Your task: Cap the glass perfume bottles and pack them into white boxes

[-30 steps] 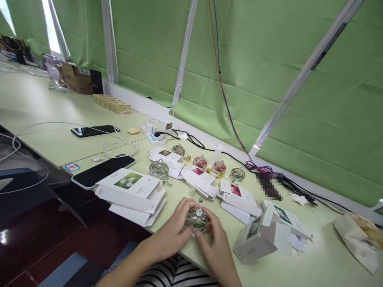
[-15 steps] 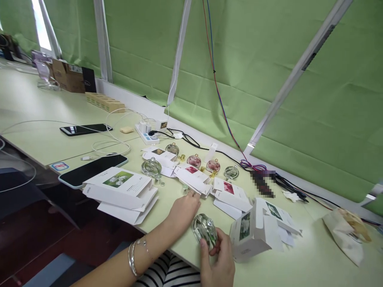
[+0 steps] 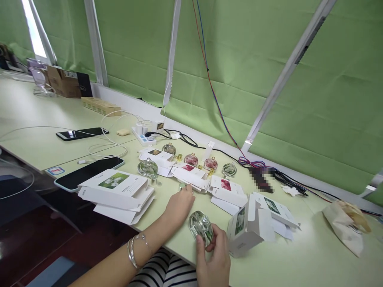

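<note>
In my right hand (image 3: 214,253) is a clear glass perfume bottle (image 3: 200,228) with a green and white floral pattern, held between thumb and fingers above the table's front edge. My left hand (image 3: 181,203) reaches over the tabletop, fingers stretched forward. Its fingertips are at a small pale green cap (image 3: 182,185), and I cannot make out whether they touch it. Just right of the bottle stands an opened white box (image 3: 249,231) with a flower picture. Another green-toned perfume bottle (image 3: 147,168) lies farther left, beside small caps.
Flattened-looking white cartons (image 3: 116,191) lie across the table. Two pink perfume bottles (image 3: 210,164), a dark gold one (image 3: 169,149) and a green one (image 3: 229,170) sit behind them. Phones (image 3: 89,173), a power strip (image 3: 143,136), cables and a cloth bag (image 3: 344,227) are around.
My left fingers have moved slightly forward and left, closer to the pale green cap. My right hand still holds the perfume bottle. The whole view has shifted slightly.
</note>
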The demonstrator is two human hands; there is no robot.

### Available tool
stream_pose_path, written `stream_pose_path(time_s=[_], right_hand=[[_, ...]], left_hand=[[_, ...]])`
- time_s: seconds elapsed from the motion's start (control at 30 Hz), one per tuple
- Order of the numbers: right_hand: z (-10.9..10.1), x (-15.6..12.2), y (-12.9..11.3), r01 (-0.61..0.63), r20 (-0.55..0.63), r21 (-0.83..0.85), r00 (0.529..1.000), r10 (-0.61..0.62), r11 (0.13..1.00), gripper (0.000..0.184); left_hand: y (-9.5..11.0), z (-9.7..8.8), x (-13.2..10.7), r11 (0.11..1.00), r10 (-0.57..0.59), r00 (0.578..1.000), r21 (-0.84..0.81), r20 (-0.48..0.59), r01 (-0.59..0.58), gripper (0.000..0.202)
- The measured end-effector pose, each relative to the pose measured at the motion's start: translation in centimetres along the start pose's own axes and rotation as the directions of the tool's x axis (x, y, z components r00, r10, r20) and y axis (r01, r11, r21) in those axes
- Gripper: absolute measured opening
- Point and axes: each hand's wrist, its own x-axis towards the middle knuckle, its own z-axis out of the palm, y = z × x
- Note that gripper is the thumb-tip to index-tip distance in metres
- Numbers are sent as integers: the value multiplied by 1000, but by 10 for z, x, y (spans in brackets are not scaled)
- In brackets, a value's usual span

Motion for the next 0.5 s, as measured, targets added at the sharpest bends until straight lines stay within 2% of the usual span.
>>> stream_pose_path(time_s=[0.23,0.5], right_hand=[[-1,1,-1,16,-4,-6,1000,-16,1000,25],[5,4,1,-26,-26,-3,999,25,1000,26]], left_hand=[[2,2,9,1000,25,1000,13,-3,-25,21],[-3,-13,-14,1000,16,999,-3,47,-16,26]])
